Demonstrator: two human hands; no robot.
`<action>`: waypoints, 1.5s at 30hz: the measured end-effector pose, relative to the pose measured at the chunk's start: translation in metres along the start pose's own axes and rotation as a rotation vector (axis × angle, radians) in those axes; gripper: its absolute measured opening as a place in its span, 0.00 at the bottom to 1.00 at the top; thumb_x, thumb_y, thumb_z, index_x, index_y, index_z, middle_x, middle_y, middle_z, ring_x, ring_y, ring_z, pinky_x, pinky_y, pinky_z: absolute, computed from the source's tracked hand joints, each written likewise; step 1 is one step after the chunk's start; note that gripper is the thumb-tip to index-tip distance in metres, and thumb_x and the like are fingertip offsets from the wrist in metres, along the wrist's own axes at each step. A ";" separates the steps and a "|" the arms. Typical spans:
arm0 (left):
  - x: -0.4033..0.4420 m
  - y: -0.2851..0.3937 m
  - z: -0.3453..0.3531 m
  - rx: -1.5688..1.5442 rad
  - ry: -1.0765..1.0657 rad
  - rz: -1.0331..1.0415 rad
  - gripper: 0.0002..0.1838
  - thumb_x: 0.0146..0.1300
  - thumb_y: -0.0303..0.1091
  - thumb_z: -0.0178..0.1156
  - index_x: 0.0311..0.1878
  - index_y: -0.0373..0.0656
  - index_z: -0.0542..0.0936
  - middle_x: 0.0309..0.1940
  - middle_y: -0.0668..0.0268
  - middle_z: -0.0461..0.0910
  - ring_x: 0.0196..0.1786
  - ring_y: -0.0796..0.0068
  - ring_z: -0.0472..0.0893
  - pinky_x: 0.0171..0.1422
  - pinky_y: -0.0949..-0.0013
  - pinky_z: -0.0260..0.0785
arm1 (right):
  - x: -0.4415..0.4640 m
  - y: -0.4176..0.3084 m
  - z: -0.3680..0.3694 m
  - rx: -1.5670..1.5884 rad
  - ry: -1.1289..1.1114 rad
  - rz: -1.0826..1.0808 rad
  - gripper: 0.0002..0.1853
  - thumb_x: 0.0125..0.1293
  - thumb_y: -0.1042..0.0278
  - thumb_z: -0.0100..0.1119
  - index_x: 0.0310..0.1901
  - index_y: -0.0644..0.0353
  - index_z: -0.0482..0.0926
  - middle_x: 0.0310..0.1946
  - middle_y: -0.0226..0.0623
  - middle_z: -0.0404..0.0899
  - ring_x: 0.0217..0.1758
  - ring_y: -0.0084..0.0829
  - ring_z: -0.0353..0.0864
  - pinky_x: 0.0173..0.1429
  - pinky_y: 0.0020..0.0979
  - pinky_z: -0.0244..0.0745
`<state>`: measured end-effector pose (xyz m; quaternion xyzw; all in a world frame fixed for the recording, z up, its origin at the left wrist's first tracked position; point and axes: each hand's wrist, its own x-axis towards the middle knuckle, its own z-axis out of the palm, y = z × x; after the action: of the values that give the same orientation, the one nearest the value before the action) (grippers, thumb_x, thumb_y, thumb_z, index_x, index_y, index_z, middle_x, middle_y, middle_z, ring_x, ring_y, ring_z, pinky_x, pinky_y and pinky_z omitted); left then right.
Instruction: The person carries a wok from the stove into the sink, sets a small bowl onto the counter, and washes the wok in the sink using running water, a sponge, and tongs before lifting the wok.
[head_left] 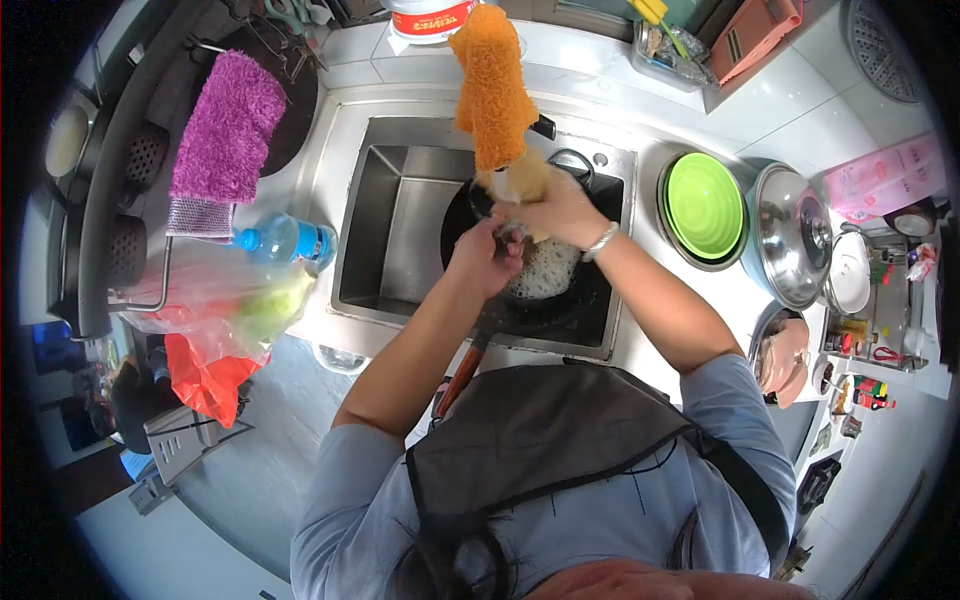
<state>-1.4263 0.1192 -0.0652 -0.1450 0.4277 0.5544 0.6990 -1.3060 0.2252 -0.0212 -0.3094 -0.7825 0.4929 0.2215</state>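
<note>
A dark wok [458, 228] sits in the right part of the steel sink, with white foam [548, 272] inside it. Its brown handle [461, 382] reaches toward my apron. My left hand [488, 258] is closed above the wok, its fingers curled; what they hold, if anything, is hidden. Close beside it, my right hand [558, 216] is closed against a blurred, pale yellowish soft thing [530, 178], whose kind I cannot make out. Just beyond the hands hangs a fluffy orange cloth [495, 95], over what looks like the faucet.
The sink [400, 225] has a bare basin to the left. On the right counter stand green bowls [705, 205] and a pot with a glass lid [792, 235]. At left are a purple cloth [228, 130], a blue-capped bottle [290, 240] and a plastic bag [215, 310] on a rack.
</note>
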 end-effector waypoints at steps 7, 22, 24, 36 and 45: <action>-0.049 -0.025 0.003 0.698 0.198 0.281 0.21 0.70 0.40 0.53 0.61 0.41 0.64 0.34 0.62 0.77 0.21 0.81 0.68 0.23 0.75 0.59 | -0.051 0.080 -0.004 0.911 0.103 0.773 0.16 0.61 0.61 0.69 0.46 0.60 0.77 0.36 0.37 0.81 0.35 0.36 0.84 0.37 0.38 0.82; -0.060 -0.037 -0.030 1.320 0.119 0.781 0.27 0.68 0.36 0.53 0.64 0.31 0.58 0.53 0.34 0.72 0.58 0.34 0.73 0.60 0.49 0.65 | -0.044 0.109 0.084 1.415 0.055 0.782 0.18 0.66 0.61 0.61 0.54 0.56 0.73 0.48 0.39 0.79 0.50 0.40 0.81 0.52 0.48 0.80; -0.057 -0.038 -0.032 1.326 0.113 0.780 0.27 0.69 0.37 0.53 0.64 0.31 0.58 0.52 0.34 0.73 0.56 0.34 0.73 0.59 0.48 0.66 | -0.047 0.102 0.080 1.385 0.070 0.796 0.17 0.67 0.60 0.60 0.54 0.54 0.74 0.47 0.35 0.80 0.50 0.36 0.81 0.53 0.41 0.78; -0.070 -0.020 -0.006 0.762 0.088 0.192 0.18 0.72 0.41 0.49 0.57 0.38 0.67 0.30 0.65 0.76 0.22 0.79 0.69 0.27 0.75 0.62 | -0.072 0.104 0.046 1.404 0.064 0.723 0.18 0.67 0.56 0.59 0.55 0.53 0.73 0.47 0.35 0.81 0.48 0.35 0.82 0.48 0.41 0.79; -0.046 -0.028 -0.045 0.156 -0.214 -0.251 0.21 0.73 0.40 0.37 0.59 0.39 0.71 0.24 0.74 0.66 0.20 0.84 0.62 0.23 0.78 0.54 | -0.078 0.078 0.004 1.262 0.182 0.665 0.18 0.67 0.57 0.61 0.55 0.53 0.75 0.47 0.32 0.81 0.49 0.33 0.82 0.47 0.41 0.80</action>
<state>-1.4220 0.0495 -0.0648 -0.0828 0.3714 0.4404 0.8132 -1.2322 0.1929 -0.0966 -0.3844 -0.1912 0.8647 0.2607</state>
